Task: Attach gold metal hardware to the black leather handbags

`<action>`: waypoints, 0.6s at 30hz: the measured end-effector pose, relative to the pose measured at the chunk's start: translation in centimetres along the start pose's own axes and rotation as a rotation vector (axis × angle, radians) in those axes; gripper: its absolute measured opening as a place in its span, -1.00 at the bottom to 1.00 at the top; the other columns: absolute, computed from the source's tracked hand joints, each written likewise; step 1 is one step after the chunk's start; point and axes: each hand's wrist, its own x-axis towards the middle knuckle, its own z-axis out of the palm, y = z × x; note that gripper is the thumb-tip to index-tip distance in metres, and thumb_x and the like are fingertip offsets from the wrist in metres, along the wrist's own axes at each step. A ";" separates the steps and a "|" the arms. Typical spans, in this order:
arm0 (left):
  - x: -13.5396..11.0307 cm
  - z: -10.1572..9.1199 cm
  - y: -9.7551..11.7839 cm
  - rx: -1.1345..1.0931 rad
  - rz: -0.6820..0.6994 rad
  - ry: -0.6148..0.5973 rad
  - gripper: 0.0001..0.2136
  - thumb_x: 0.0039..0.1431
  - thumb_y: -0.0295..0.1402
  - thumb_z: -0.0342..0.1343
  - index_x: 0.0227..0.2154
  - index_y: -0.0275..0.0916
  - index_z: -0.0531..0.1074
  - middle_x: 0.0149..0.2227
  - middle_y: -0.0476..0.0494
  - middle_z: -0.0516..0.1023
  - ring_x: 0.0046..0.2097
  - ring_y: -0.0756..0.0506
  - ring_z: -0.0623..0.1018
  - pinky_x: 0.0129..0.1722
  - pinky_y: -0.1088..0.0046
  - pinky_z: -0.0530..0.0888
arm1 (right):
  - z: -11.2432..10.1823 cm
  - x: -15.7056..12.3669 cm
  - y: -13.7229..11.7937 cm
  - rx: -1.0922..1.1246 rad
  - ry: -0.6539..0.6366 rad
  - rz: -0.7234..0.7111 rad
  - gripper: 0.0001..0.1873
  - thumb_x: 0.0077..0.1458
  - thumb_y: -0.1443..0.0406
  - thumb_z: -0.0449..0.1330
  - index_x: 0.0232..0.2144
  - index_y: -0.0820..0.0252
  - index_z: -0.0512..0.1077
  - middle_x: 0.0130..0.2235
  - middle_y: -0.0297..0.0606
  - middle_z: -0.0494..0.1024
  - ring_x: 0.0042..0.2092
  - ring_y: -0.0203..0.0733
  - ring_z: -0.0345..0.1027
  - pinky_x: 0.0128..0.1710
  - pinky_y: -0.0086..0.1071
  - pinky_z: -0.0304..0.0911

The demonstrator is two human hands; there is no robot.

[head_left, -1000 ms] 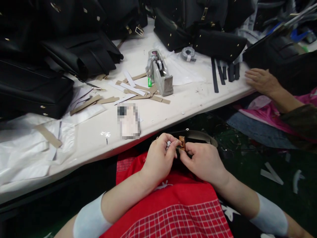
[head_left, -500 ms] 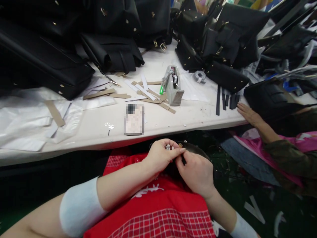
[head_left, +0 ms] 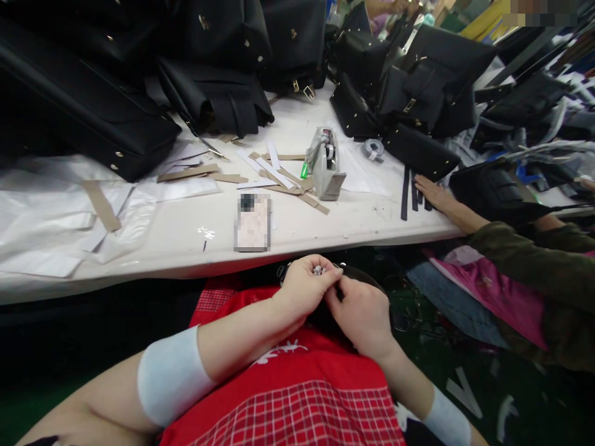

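just beside cluttered table (head_left: 297,223): left hand (head_left: 302,286) | dark floor (head_left: 534,409), scraps (head_left: 465,393)

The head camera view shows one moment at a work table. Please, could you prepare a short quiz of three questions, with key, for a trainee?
1. True or false: the person's left hand holds small silvery pieces.
2. Which lie closest to the co-worker's hand?
a) brown cardboard strips
b) black strips
c) plastic sheets
3. Fill in: the grey tape dispenser stands on a ___ tabletop.

Key: 1 true; 2 b; 3 white.
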 end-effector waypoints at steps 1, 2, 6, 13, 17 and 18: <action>-0.2 -0.2 0.0 0.113 0.128 -0.030 -0.86 0.01 -0.33 0.20 -0.54 -0.27 0.41 -0.50 -0.02 0.45 -0.45 0.02 0.38 -0.39 0.48 0.35 | 0.0 0.1 0.2 0.043 -0.037 0.017 -0.70 0.22 0.20 0.04 -0.45 0.18 0.46 -0.49 -0.14 0.54 -0.47 -0.12 0.39 -0.49 -0.33 -0.10; -0.4 -0.4 0.0 0.229 0.259 -0.081 -0.88 0.05 -0.36 0.17 -0.53 -0.26 0.42 -0.47 -0.03 0.46 -0.40 0.00 0.41 -0.34 0.46 0.36 | 0.0 0.2 0.6 0.098 -0.075 0.030 -0.73 0.19 0.21 0.06 -0.45 0.17 0.47 -0.48 -0.16 0.55 -0.46 -0.12 0.39 -0.49 -0.34 -0.08; -0.5 -1.3 -0.1 0.451 0.486 -0.240 -0.91 0.11 -0.41 0.13 -0.49 -0.23 0.44 -0.43 -0.03 0.47 -0.34 -0.02 0.43 -0.27 0.46 0.38 | 0.4 0.2 2.0 0.450 -0.160 -0.042 -0.83 0.12 0.26 0.10 -0.35 0.17 0.47 -0.38 -0.23 0.56 -0.33 -0.12 0.41 -0.37 -0.37 0.13; 0.7 -1.9 0.2 0.362 0.353 -0.223 -0.90 0.13 -0.33 0.13 -0.44 -0.24 0.44 -0.40 -0.02 0.50 -0.33 -0.02 0.45 -0.25 0.47 0.40 | 0.5 0.5 3.1 1.091 -0.185 -0.144 -0.71 0.27 0.26 -0.05 -0.11 0.16 0.42 -0.07 -0.20 0.50 -0.06 -0.15 0.36 -0.01 -0.32 0.22; 0.4 -2.3 0.9 0.363 0.324 -0.246 -0.88 0.14 -0.33 0.11 -0.46 -0.25 0.40 -0.45 0.00 0.47 -0.37 0.00 0.42 -0.32 0.50 0.39 | 0.6 0.6 3.3 1.130 -0.202 -0.146 -0.73 0.29 0.19 -0.02 -0.20 0.17 0.44 -0.21 -0.25 0.49 -0.17 -0.19 0.35 -0.10 -0.36 0.23; 0.3 -2.3 0.9 0.393 0.333 -0.245 -0.88 0.15 -0.35 0.10 -0.46 -0.24 0.39 -0.45 0.01 0.46 -0.38 0.00 0.42 -0.32 0.50 0.39 | 0.8 0.6 3.3 1.130 -0.204 -0.137 -0.73 0.29 0.19 -0.02 -0.24 0.18 0.44 -0.27 -0.28 0.48 -0.23 -0.22 0.34 -0.17 -0.38 0.24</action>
